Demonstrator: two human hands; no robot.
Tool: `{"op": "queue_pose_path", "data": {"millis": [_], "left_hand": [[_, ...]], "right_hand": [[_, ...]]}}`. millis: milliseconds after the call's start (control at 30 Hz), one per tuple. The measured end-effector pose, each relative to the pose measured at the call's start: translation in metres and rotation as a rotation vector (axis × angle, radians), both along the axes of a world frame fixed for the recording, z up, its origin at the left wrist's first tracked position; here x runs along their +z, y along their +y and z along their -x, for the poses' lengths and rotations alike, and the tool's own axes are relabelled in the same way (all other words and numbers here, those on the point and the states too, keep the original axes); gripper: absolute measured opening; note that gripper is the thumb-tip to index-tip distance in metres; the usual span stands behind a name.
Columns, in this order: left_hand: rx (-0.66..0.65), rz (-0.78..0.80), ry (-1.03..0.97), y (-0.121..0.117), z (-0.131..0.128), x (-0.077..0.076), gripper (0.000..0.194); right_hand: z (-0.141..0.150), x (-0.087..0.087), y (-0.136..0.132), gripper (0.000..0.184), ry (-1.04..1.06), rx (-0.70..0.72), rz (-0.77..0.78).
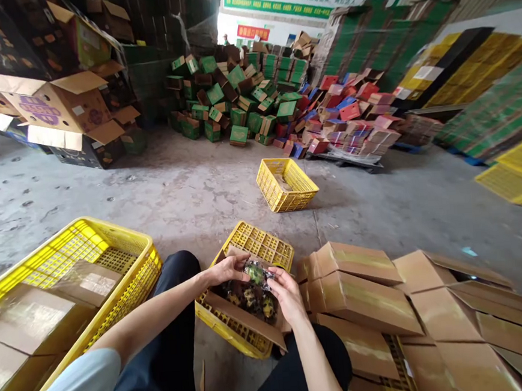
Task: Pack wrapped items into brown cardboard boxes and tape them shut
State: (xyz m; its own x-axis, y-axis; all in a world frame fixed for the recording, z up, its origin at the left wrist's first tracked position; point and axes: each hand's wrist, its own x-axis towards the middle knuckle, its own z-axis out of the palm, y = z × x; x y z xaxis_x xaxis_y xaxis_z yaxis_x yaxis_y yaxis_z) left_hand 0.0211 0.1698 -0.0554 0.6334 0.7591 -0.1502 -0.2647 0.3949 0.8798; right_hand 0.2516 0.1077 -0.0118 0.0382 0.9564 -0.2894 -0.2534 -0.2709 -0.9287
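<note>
Both my hands meet over an open cardboard box [241, 317] that rests on an upturned yellow crate [260, 244] between my knees. My left hand [227, 269] and my right hand [285, 293] pinch a small clear packet with something green inside [256, 273], held just above the box. The box holds several dark packets with yellow and green contents [251, 298]. Its flaps stand open towards me and away.
A yellow crate [126, 272] with taped cardboard boxes stands at my left. Sealed and open cardboard boxes [363, 296] are stacked at my right. Another yellow crate [286, 184] sits on the concrete floor ahead. Heaps of green, red and brown cartons [253, 93] line the back.
</note>
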Motion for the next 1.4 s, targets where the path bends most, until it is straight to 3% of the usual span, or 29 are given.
{"op": "queue_pose_path", "data": {"millis": [200, 300, 467, 633, 833, 1000, 1100, 1233, 1400], "left_hand": [[-0.086, 0.041, -0.002, -0.002, -0.007, 0.004, 0.062], [-0.062, 0.074, -0.038, -0.001, -0.015, -0.003, 0.057], [0.034, 0.111, -0.065, 0.004, -0.022, -0.013, 0.055], [-0.009, 0.109, -0.041, 0.004, -0.024, -0.015, 0.057], [-0.050, 0.220, 0.021, 0.007, -0.023, -0.015, 0.064], [0.019, 0.340, 0.099, 0.017, -0.017, -0.013, 0.071], [0.088, 0.372, 0.116, 0.022, -0.020, -0.011, 0.082], [0.222, 0.235, 0.204, 0.030, -0.031, -0.012, 0.110], [0.235, 0.311, 0.205, 0.049, -0.033, -0.027, 0.111]], "right_hand": [[-0.017, 0.001, 0.004, 0.040, 0.002, 0.030, 0.004], [-0.022, -0.005, 0.003, 0.039, 0.035, 0.002, 0.006], [-0.024, -0.011, 0.008, 0.054, 0.083, -0.009, 0.028], [-0.019, -0.023, 0.012, 0.052, 0.034, 0.042, 0.112], [-0.022, -0.026, 0.016, 0.049, -0.020, 0.061, 0.119], [-0.022, -0.028, 0.019, 0.047, -0.091, 0.123, 0.113], [-0.020, -0.033, 0.025, 0.049, -0.147, 0.087, 0.073], [-0.020, -0.042, 0.037, 0.058, -0.193, -0.036, 0.028], [-0.021, -0.053, 0.044, 0.081, -0.216, -0.120, 0.090]]}}
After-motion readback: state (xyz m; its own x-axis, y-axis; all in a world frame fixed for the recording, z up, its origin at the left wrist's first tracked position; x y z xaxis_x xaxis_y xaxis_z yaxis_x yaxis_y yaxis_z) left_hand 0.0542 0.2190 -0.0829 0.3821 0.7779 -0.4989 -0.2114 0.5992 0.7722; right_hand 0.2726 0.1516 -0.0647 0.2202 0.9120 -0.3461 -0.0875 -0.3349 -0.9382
